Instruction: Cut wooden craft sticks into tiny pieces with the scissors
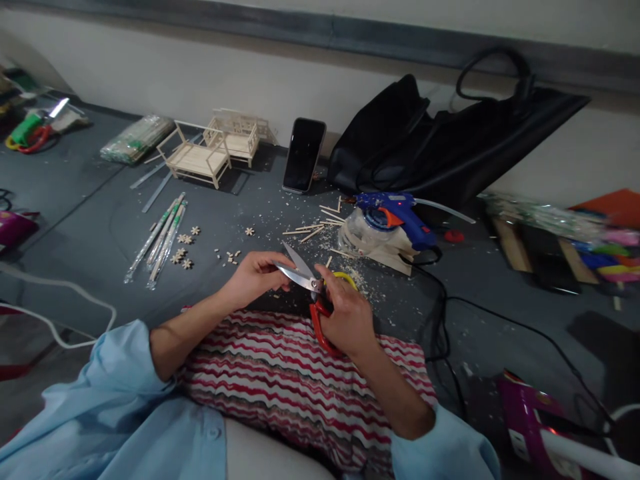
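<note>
My right hand [347, 317] grips the red and yellow handles of a pair of scissors [306, 279], whose steel blades stand apart and point left. My left hand [257, 275] is pinched closed right at the blades, holding something too small to make out. Both hands hover over a red, white and black striped cloth [280, 380] on my lap, at the near edge of the grey table [90, 213]. Wood shavings and short sticks [315, 230] lie just beyond the hands.
A blue glue gun [395, 213] rests on a stand, its black cable [445, 313] trailing right. Behind lie a phone [303, 155], a black bag [440, 140], two small wooden furniture models [215, 147], packed glue sticks [161, 239] and small wooden flowers [184, 250].
</note>
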`<action>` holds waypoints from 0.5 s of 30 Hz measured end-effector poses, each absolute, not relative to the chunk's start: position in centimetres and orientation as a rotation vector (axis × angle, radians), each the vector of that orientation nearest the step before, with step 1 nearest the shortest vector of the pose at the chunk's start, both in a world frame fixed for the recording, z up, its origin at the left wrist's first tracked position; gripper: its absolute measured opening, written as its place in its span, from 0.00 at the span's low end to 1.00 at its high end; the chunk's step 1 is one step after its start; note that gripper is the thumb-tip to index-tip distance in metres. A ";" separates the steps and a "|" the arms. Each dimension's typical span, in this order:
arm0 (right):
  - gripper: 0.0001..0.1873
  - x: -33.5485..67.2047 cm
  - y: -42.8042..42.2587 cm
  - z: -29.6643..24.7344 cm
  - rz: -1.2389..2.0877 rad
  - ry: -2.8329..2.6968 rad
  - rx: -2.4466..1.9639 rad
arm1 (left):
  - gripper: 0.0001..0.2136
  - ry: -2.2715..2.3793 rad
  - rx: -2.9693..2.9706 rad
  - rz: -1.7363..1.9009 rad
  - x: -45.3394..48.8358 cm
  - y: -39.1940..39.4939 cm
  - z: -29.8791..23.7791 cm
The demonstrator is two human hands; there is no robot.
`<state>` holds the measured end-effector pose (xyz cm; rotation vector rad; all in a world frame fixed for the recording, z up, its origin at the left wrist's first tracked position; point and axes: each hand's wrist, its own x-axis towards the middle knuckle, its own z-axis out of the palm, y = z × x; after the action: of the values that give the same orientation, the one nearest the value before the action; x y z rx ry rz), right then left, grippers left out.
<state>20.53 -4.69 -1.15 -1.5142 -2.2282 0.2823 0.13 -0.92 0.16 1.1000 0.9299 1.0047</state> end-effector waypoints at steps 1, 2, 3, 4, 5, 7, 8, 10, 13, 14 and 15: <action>0.34 20.5 -4.7 -1.1 0.293 -2.232 -1.509 | 0.11 0.928 1.095 1.004 0.1 -0.9 0.2; 0.34 20.6 -4.7 -1.0 0.297 -2.236 -1.509 | 0.10 0.927 1.090 1.004 0.1 -1.0 0.2; 0.34 20.6 -4.7 -1.0 0.296 -2.239 -1.510 | 0.10 0.929 1.087 1.004 0.1 -1.0 0.3; 0.35 20.6 -4.7 -0.9 0.298 -2.243 -1.511 | 0.09 0.933 1.087 1.002 0.1 -1.0 0.3; 0.35 20.6 -4.7 -0.9 0.303 -2.245 -1.511 | 0.09 0.939 1.090 0.998 0.1 -0.9 0.4; 0.36 20.6 -4.7 -0.9 0.323 -2.241 -1.514 | 0.08 0.951 1.100 0.995 0.1 -0.9 0.3; 0.35 20.6 -4.7 -0.9 0.335 -2.235 -1.518 | 0.08 0.954 1.106 0.995 0.0 -0.9 0.3; 0.34 20.6 -4.8 -1.0 0.360 -2.219 -1.534 | 0.09 0.951 1.113 0.995 0.0 -0.9 0.1; 0.32 20.4 -5.0 -1.1 0.391 -2.205 -1.569 | 0.09 0.940 1.129 0.990 -0.1 -0.9 -0.2; 0.32 20.4 -5.0 -1.1 0.396 -2.203 -1.580 | 0.09 0.934 1.136 0.991 -0.1 -1.0 -0.2; 0.31 20.3 -5.0 -1.2 0.399 -2.197 -1.593 | 0.09 0.928 1.144 0.988 -0.1 -0.9 -0.2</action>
<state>20.31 -5.02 -1.20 -1.5932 -2.1968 0.3994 -0.15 -0.95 -0.22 1.1441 0.9276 0.9885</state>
